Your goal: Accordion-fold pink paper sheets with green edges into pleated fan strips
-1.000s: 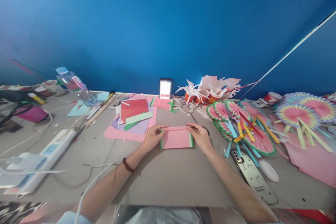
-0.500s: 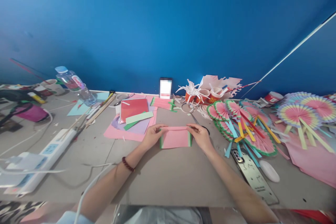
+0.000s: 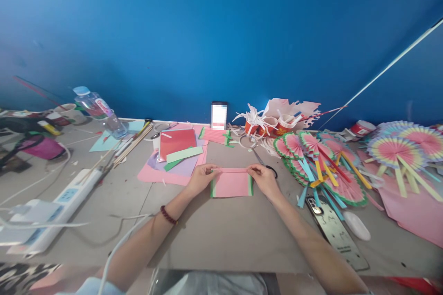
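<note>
A pink sheet of paper [image 3: 231, 185] with green strips along its left and right sides is held in front of me. Its far edge is folded over in a narrow band. My left hand [image 3: 201, 179] pinches the far left corner between thumb and fingers. At the far right corner, my right hand [image 3: 263, 180] grips the same fold. Just beyond the right hand lie scissors [image 3: 272, 169], partly hidden by it. A pleated pink strip with green ends [image 3: 215, 136] rests farther back, below an upright phone [image 3: 219, 116].
Coloured paper sheets [image 3: 178, 143] are stacked left of centre. Pleated paper fans [image 3: 318, 161] spread over the right side, near a phone [image 3: 337, 233] and a white mouse [image 3: 356, 225]. A power strip [image 3: 74, 198], wooden sticks [image 3: 133, 144] and a bottle [image 3: 100, 110] occupy the left.
Both hands keep their pinch on the folded far edge of the pink paper. The view has shifted very slightly; nothing was taken up or let go.
</note>
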The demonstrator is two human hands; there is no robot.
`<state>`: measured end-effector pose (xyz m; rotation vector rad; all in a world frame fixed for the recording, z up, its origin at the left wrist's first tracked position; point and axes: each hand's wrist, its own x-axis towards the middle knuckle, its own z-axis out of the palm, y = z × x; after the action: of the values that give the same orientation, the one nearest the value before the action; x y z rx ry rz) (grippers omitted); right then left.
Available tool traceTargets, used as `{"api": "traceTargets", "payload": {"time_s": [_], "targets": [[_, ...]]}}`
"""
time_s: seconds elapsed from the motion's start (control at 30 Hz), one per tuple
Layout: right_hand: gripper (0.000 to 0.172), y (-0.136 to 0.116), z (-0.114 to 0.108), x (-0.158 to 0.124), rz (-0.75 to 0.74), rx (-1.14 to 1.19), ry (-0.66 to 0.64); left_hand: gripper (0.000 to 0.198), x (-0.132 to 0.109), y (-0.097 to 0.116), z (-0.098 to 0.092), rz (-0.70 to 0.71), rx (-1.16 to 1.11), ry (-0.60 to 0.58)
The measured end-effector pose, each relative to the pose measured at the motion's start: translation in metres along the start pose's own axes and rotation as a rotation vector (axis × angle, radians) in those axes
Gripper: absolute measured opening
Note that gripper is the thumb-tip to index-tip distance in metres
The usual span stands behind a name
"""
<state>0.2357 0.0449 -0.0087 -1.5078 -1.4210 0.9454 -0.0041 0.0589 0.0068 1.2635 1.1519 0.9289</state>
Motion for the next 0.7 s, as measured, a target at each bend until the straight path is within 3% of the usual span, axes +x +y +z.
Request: {"api": "traceTargets", "payload": {"time_s": [0.5, 0.7], "targets": [[0.022, -0.012, -0.001, -0.005, -0.030, -0.075, -0.008, 0.040, -0.001, -0.001, 0.000, -0.070, 0.004, -0.037], [0.025, -0.010, 0.000, -0.004, 0.013, 0.056, -0.074, 0.037, -0.001, 0.000, -0.001, -0.042, 0.014, -0.007]]}}
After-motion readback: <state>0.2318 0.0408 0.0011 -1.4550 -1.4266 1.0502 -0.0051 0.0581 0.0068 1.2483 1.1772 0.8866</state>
